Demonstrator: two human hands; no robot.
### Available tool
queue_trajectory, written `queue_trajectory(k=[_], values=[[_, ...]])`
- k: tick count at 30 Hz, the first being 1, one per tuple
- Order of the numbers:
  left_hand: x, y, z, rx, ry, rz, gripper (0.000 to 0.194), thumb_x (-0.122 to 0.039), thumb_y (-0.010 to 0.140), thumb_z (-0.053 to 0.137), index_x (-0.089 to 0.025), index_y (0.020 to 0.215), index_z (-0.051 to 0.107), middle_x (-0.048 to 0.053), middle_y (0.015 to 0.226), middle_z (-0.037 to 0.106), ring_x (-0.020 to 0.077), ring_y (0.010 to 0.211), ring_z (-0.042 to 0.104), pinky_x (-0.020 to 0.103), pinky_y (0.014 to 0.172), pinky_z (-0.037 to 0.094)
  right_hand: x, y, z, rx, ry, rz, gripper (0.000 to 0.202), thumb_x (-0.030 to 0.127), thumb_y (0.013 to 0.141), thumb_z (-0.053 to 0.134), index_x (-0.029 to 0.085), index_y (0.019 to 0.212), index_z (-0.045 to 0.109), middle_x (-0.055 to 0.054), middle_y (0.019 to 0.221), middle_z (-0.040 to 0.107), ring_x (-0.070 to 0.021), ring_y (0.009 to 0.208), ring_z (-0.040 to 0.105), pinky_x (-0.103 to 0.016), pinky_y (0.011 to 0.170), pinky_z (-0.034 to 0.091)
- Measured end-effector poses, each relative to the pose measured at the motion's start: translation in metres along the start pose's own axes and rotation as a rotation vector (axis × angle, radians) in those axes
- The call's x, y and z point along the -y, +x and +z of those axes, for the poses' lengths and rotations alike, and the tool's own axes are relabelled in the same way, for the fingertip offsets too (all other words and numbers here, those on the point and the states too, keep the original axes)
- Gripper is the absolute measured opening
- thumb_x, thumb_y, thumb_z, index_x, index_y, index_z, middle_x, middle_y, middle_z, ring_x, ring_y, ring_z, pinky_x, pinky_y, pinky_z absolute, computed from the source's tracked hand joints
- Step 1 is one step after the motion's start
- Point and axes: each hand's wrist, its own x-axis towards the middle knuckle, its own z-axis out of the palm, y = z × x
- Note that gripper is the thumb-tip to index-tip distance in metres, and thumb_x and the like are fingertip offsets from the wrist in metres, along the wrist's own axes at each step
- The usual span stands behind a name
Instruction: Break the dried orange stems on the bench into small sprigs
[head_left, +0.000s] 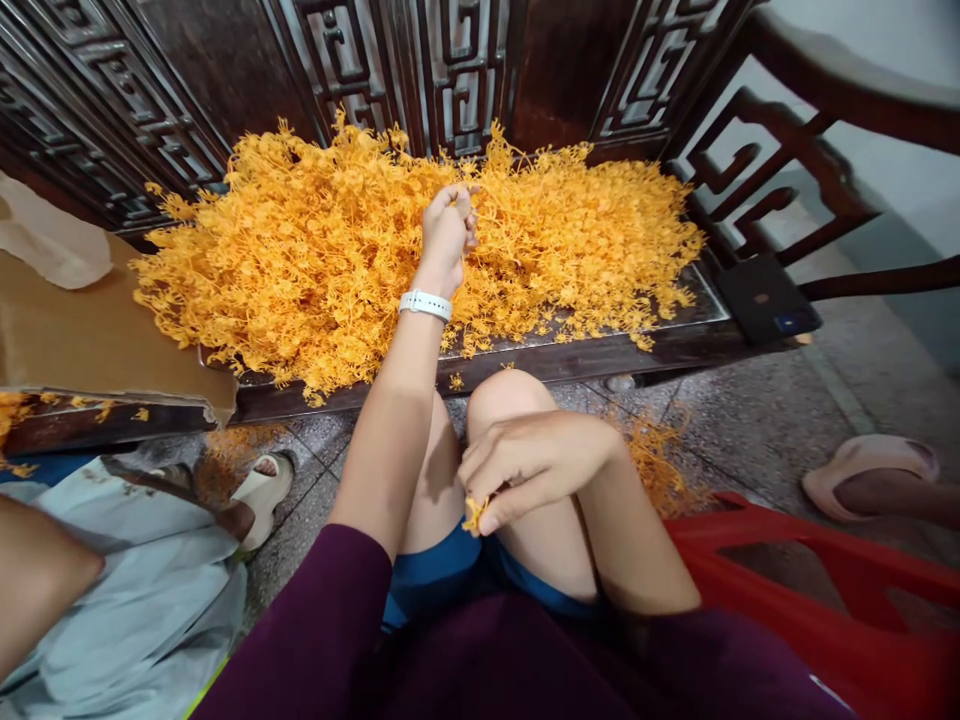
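A large heap of orange, spidery, branching plastic-looking pieces [322, 270] is spread over the seat of a dark wooden bench. My left hand [448, 235], with a white watch on its wrist, reaches into the middle of this heap. Its fingers are curled together against the pieces; what lies between them is too small to make out. Above my knees, my right hand [540, 465] is bent downward, its thumb and fingers pinching a small orange spidery piece [474, 515].
A cardboard box [90, 335] stands at the left of the bench. A black device [769, 298] lies at the bench's right end. Loose pieces [660, 460] litter the floor. A red plastic stool [817, 590] is at right. Other people's legs and sandals [266, 490] are on both sides.
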Motion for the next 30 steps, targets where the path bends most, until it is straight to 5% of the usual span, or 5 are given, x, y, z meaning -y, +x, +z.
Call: queue_trajectory(k=[6,10,16,27,30], values=[[-0.016,-0.019,-0.004,0.119,-0.151,-0.133,0.019,-0.026,0.108,0.055,-0.025,0.092,0.064,-0.008,0.053,0.044,0.0061,0.039,0.037,0.019,0.041,0.031,-0.008,-0.029,-0.019,-1.069,0.401,-0.596,0.031,0.055,0.104,0.058,0.03,0.113,0.074,0.004,0.063,0.051,-0.0133,0.053,0.04,-0.025,0.054,0.041],[-0.02,-0.023,-0.004,0.118,-0.18,-0.163,0.021,-0.027,0.109,0.054,-0.025,0.091,0.064,-0.008,0.054,0.043,0.0066,0.039,0.037,0.02,0.041,0.032,-0.009,-0.036,-0.029,-1.574,0.479,-0.493,0.034,0.058,0.099,0.063,0.027,0.083,0.064,0.003,0.065,0.035,-0.0164,0.057,0.024,-0.027,0.05,0.033],[-0.019,-0.023,-0.002,0.114,-0.158,-0.19,0.023,-0.029,0.109,0.055,-0.026,0.089,0.066,-0.007,0.051,0.044,0.0066,0.038,0.039,0.022,0.042,0.034,-0.01,-0.027,-0.016,-1.47,0.401,-0.365,0.059,0.037,0.086,0.077,0.017,0.052,0.033,-0.001,0.073,0.043,-0.0103,0.059,0.036,-0.025,0.052,0.032],[-0.029,-0.023,-0.016,0.117,-0.186,-0.11,0.026,-0.033,0.11,0.049,-0.031,0.12,0.073,-0.006,0.05,0.041,0.0081,0.038,0.033,0.022,0.042,0.035,-0.006,-0.039,-0.003,-0.896,0.132,-0.051,0.027,0.018,0.078,0.089,0.018,0.099,0.071,-0.003,0.077,0.072,-0.0128,0.063,0.062,-0.024,0.057,0.044],[-0.028,-0.023,-0.019,0.134,-0.223,-0.108,0.033,-0.029,0.111,0.042,-0.031,0.124,0.073,-0.005,0.052,0.043,0.0085,0.038,0.032,0.022,0.041,0.036,-0.01,-0.041,-0.014,-1.141,0.258,-0.289,0.031,0.05,0.088,0.08,0.022,0.099,0.073,-0.001,0.078,0.072,-0.0103,0.054,0.051,-0.025,0.051,0.039]])
